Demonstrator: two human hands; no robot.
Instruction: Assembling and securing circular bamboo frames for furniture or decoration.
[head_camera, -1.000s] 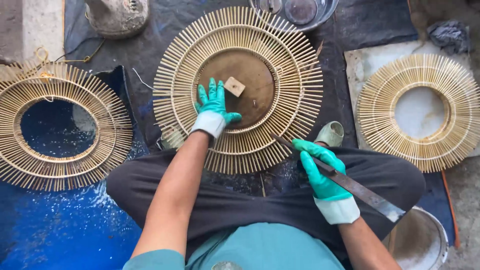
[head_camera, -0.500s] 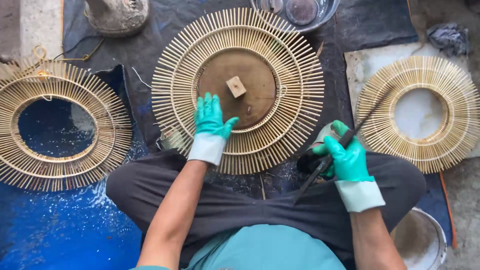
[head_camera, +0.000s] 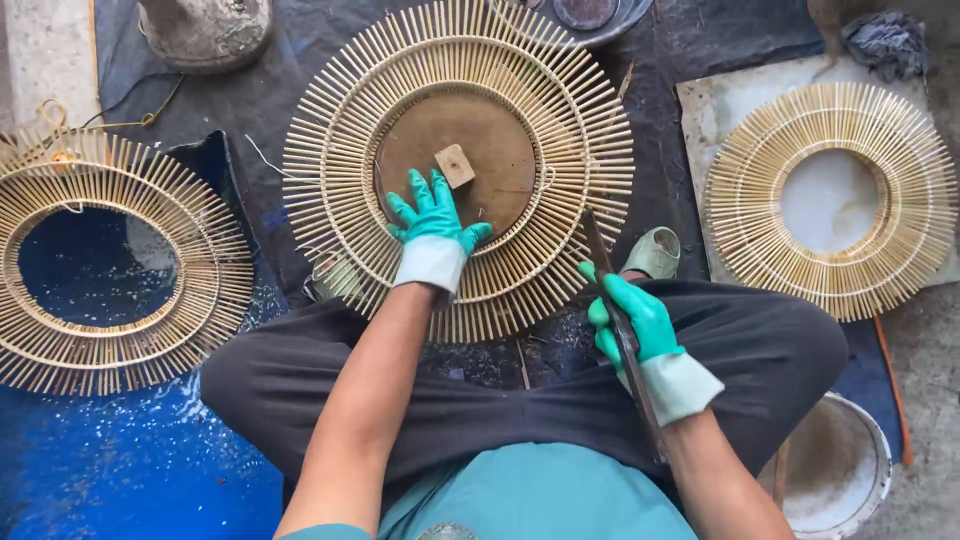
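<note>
Floor (head_camera: 930, 400) under me: dark sheet (head_camera: 300, 90) in the middle, blue tarp (head_camera: 100, 460) at my left. On them: large sunburst frame (head_camera: 458, 150) ahead, second frame (head_camera: 110, 265) left, third (head_camera: 830, 200) on a pale slab (head_camera: 715, 110) right. White bucket (head_camera: 835, 470) by my right knee.

This is a floor-level craft workshop — work is done seated on the ground over a dark plastic sheet (head_camera: 700, 40) and a blue tarpaulin (head_camera: 100, 470) dusted with pale shavings. Three round sunburst frames of pale bamboo sticks lie about — one at the centre (head_camera: 560, 120), one left (head_camera: 190, 250), one right (head_camera: 900, 230). A white bucket (head_camera: 870, 440) and grey concrete (head_camera: 930, 400) edge the spot.
</note>
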